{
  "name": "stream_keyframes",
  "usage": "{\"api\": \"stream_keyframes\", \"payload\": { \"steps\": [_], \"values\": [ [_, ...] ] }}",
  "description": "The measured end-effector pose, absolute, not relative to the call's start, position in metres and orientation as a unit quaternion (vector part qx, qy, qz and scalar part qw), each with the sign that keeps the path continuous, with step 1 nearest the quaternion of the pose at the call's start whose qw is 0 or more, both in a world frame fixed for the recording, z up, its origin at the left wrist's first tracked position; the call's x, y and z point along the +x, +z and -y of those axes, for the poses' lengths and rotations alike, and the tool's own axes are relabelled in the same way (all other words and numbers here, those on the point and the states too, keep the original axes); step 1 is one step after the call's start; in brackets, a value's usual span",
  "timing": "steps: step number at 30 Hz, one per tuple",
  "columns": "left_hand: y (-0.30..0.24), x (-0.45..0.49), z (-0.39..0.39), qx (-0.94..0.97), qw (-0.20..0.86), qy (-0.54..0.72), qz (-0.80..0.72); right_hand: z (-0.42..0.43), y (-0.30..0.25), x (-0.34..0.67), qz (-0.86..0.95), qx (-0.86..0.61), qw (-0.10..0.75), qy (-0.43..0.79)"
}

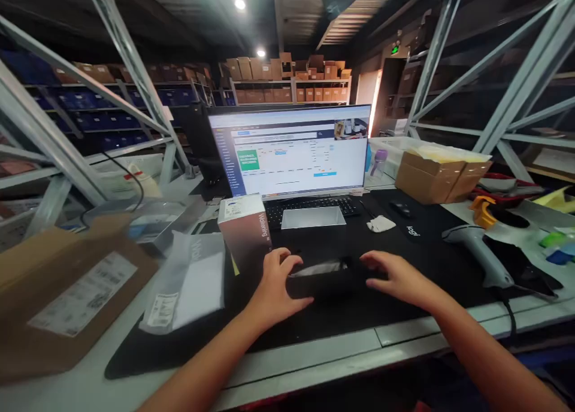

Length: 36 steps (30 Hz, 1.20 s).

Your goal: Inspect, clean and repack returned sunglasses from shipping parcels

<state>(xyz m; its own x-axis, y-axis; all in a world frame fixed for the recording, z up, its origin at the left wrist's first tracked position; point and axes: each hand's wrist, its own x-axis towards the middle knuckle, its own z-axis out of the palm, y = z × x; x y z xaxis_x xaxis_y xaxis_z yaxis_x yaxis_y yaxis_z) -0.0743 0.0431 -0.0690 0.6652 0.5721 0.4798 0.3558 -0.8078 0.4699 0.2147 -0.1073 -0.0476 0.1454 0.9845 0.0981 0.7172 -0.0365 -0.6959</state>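
My left hand point(279, 289) is over the black desk mat point(341, 322), fingers apart, at the left side of a dark, low object point(321, 269) with a pale glossy strip on top. Its exact kind is hard to make out against the mat. Facing it from the right, my right hand point(398, 275) has its fingers spread and holds nothing. Just beyond lies a flat, pale silver rectangular piece point(313, 217), in front of the keyboard point(309, 206). A pinkish-brown carton with a white top point(245, 229) stands upright behind my left hand.
A white item in a clear plastic bag point(193, 280) and a large labelled cardboard box point(76, 298) lie left. A lit monitor point(291, 151) stands behind. Rightward are a crumpled white tissue point(381, 223), a mouse point(401, 209), a barcode scanner point(483, 256) and a cardboard box point(426, 175).
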Motion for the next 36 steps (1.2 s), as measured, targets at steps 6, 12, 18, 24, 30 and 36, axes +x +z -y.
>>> {"api": "stream_keyframes", "payload": {
  "steps": [6,12,18,24,30,36],
  "values": [
    [-0.069,-0.079,-0.055,0.91,0.152,0.309,-0.23,0.099,-0.084,0.178,0.626,-0.73,0.253,0.107],
    [-0.063,-0.087,-0.054,0.938,0.049,0.265,-0.22,0.093,-0.083,0.184,0.621,-0.7,0.318,0.155],
    [-0.041,-0.086,-0.056,0.974,-0.027,0.167,-0.153,0.114,-0.073,0.201,0.644,-0.661,0.331,0.197],
    [-0.024,-0.065,-0.038,0.982,-0.107,0.103,-0.115,0.112,-0.077,0.195,0.664,-0.65,0.328,0.168],
    [-0.027,-0.045,-0.019,0.989,-0.054,0.104,-0.094,0.105,-0.084,0.19,0.657,-0.676,0.304,0.137],
    [-0.029,-0.04,-0.03,0.988,0.002,0.113,-0.108,0.113,-0.073,0.203,0.705,-0.652,0.236,0.149]
  ]
}}
